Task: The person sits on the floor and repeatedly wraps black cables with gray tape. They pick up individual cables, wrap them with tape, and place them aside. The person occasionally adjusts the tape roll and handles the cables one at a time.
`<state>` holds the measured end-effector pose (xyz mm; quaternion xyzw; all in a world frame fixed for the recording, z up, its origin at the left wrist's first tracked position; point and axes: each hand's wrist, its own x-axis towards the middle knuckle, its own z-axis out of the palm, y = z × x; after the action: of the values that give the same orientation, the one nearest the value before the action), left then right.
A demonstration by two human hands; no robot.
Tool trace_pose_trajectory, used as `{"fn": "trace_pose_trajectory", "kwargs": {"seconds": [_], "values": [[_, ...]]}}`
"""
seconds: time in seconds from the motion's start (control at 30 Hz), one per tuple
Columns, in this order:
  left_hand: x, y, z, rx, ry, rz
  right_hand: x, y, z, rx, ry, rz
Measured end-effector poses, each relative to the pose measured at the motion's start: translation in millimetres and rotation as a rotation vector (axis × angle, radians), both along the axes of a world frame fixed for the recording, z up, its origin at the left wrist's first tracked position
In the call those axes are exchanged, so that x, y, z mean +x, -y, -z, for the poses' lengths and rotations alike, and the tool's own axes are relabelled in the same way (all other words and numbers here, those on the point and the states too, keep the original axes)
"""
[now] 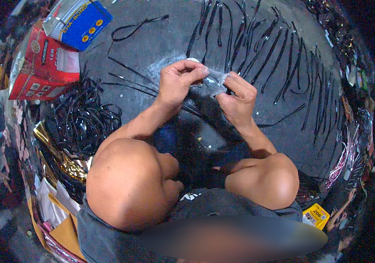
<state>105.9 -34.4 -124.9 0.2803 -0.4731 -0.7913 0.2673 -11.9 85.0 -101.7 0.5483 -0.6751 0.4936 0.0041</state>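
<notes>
My left hand (177, 83) pinches one side of a thin, crumpled grey piece (216, 78) with ragged edges and white smears. The fingers of my right hand (240, 100) are closed on its other side. The piece is held between the two hands, above a dark surface (152, 118); whether it is cloth or plastic I cannot tell. A whitish smeared patch (161, 65) marks the surface beside my left hand. Several narrow, shiny black strips (130, 87) lie near my left wrist, some running beneath it.
Many black strips (275, 57) lie fanned out at the far right. To the left are a tangled pile of black strips (88, 118), a red box (42, 65), a blue-and-white container (86, 26) and gold foil strips (71, 168). A yellow package (315, 215) sits at the near right.
</notes>
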Motion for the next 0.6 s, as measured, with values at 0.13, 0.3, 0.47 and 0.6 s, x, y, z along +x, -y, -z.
{"fn": "trace_pose_trajectory", "kwargs": {"seconds": [0.13,0.3,0.47,0.6], "values": [[10,33,-2,-0.019,-0.011,-0.083,3,0,3,0.023,0.005,-0.025],[38,123,7,-0.039,0.05,-0.313,-8,-31,29,0.177,-0.03,-0.065],[119,245,74,0.032,0.23,-0.382,-7,-78,59,0.398,0.044,-0.067],[166,288,139,0.007,0.44,-0.581,2,-109,80,0.536,0.187,-0.105]]}}
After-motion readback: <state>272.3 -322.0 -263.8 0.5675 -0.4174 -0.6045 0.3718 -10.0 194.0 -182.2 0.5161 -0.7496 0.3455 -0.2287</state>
